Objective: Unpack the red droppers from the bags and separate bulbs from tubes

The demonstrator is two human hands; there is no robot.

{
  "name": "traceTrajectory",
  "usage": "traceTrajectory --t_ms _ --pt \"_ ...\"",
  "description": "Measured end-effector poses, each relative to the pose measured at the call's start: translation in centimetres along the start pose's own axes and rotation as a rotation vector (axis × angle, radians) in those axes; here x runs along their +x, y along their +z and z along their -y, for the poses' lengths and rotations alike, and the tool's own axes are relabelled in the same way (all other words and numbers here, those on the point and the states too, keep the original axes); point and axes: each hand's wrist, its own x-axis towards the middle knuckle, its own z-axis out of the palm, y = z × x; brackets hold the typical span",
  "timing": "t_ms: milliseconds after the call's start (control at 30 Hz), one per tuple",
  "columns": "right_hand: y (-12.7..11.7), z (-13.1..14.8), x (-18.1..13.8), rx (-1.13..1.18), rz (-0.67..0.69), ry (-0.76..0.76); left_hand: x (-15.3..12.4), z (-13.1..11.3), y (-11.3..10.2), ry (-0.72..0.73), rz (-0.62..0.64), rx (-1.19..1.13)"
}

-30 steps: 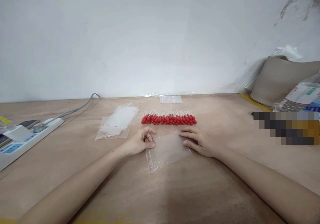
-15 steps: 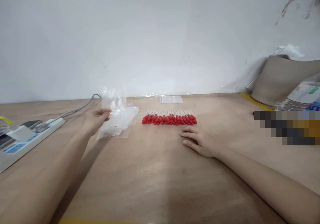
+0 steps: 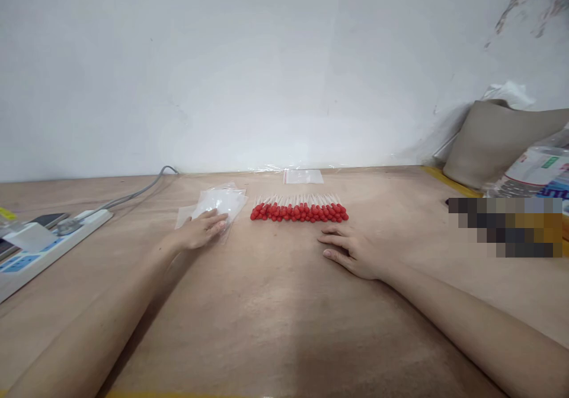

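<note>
My left hand [image 3: 202, 230] lies over the near side of a loose pile of clear zip bags [image 3: 222, 199], its fingers stretched out on them and no bag gripped. A row of several thin pale sticks with red rounded heads [image 3: 300, 211] lies side by side on the wooden table, heads toward me and pointed ends toward the wall. Just to the near right of that row, my right hand [image 3: 355, 253] rests on the tabletop, fingers apart and nothing in them. Behind the sticks a single flat zip bag [image 3: 303, 176] lies near the wall.
On the left is a white power strip [image 3: 57, 247] with a plugged-in charger, a grey cable [image 3: 142, 191] and a dark phone [image 3: 48, 220]. A plastic bottle [image 3: 528, 170] and a grey-brown container [image 3: 475, 143] stand at the right. The wall [image 3: 267, 78] bounds the table's back.
My left hand has come down and to the right, and the bag it held up now lies on the pile, let go. My right hand has stayed in place.
</note>
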Motion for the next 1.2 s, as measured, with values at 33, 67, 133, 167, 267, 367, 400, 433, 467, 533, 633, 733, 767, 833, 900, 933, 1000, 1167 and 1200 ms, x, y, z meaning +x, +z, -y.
traceTrajectory --t_ms 33,67,133,167,267,367,400,433,467,533,633,733,767,833,900,933,1000,1167,1200 --pt "0.0 0.0 0.0 -0.002 -0.001 -0.002 -0.1 -0.3 0.2 0.014 -0.037 0.0" --pt "0.0 0.0 0.0 -0.003 -0.001 -0.005 -0.2 -0.7 0.2 0.044 -0.129 -0.006" --pt "-0.1 0.0 0.0 -0.006 -0.008 -0.013 -0.2 -1.9 0.1 0.131 -0.366 -0.045" --pt "-0.1 0.0 0.0 -0.006 -0.01 -0.016 -0.2 -2.8 -0.1 0.18 -0.459 -0.079" --pt "-0.2 0.1 0.1 -0.01 -0.01 -0.018 0.6 -5.6 -0.3 0.276 -0.515 -0.146" --pt "-0.2 0.2 0.1 -0.012 -0.004 -0.013 1.8 -8.0 -0.1 0.26 -0.465 -0.141" --pt "-0.2 0.2 0.1 -0.011 -0.004 -0.012 2.2 -8.6 0.0 0.235 -0.444 -0.144" --pt "-0.2 0.2 0.1 -0.01 -0.005 -0.01 2.5 -9.0 0.1 0.204 -0.425 -0.152" --pt "-0.2 0.2 0.0 -0.007 -0.006 -0.01 2.8 -9.4 0.2 0.173 -0.41 -0.166" --pt "-0.2 0.1 0.0 -0.004 -0.005 -0.009 3.1 -10.1 0.3 0.119 -0.404 -0.203" --pt "-0.1 0.0 0.0 0.0 -0.004 -0.01 2.8 -10.5 0.3 0.071 -0.522 -0.271" --pt "-0.1 0.0 0.0 0.007 -0.011 -0.025 1.7 -10.5 0.5 0.091 -0.733 -0.388" --pt "-0.1 0.0 0.0 0.012 -0.02 -0.028 1.2 -10.5 0.8 0.122 -0.777 -0.448" --pt "-0.1 0.1 0.0 0.012 -0.092 -0.008 -0.1 -10.3 1.5 0.205 -0.767 -0.577" --pt "-0.1 0.3 0.1 -0.007 -0.222 0.035 -1.4 -10.4 2.6 0.301 -0.643 -0.672" --pt "-0.1 0.4 0.1 -0.021 -0.287 0.052 -1.9 -10.5 3.1 0.346 -0.566 -0.702" --pt "0.0 0.6 0.2 -0.046 -0.346 0.054 -2.8 -10.9 4.0 0.424 -0.432 -0.739" --pt "1.1 1.4 1.2 -0.083 -0.258 -0.089 -2.7 -12.6 4.8 0.551 -0.259 -0.711" --pt "1.4 1.6 1.6 -0.091 -0.246 -0.111 -2.5 -12.8 4.8 0.572 -0.262 -0.688"
